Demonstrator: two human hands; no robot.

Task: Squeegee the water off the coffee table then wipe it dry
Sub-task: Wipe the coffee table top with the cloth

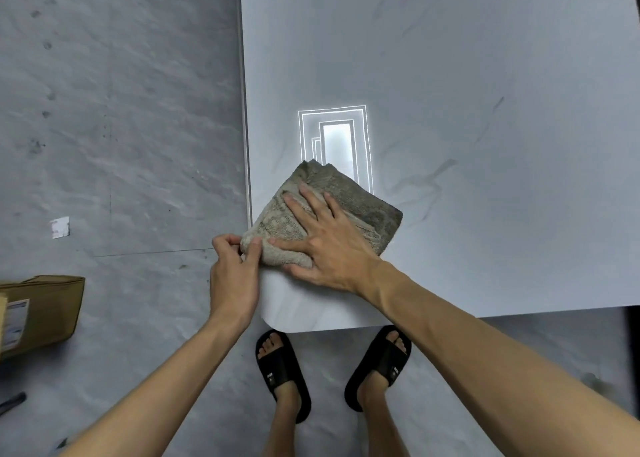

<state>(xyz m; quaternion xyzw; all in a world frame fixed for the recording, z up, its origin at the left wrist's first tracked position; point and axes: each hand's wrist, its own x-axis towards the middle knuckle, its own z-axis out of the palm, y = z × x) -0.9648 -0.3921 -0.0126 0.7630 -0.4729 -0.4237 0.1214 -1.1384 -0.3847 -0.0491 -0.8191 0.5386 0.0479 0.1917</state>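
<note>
**Two hands on a folded towel at the table's corner**

The folded grey-brown towel (363,207) lies on the pale table (485,110) just below the middle of the frame, close to the table's left edge and its rounded near corner. The right hand (329,245) lies flat on the towel with its fingers spread, which would press the cloth onto the surface and make a broad pad for wiping. The left hand (233,276) pinches the towel's lower-left fold between thumb and fingers, probably to keep the layers from sliding apart or hanging off the edge. No squeegee shows, so the job looks to be at the drying stage. A ceiling light's reflection (337,144) glares just above the towel; whether water remains there I cannot tell. At lower left, a cardboard box (45,307) sits on the grey floor (121,127).
</note>
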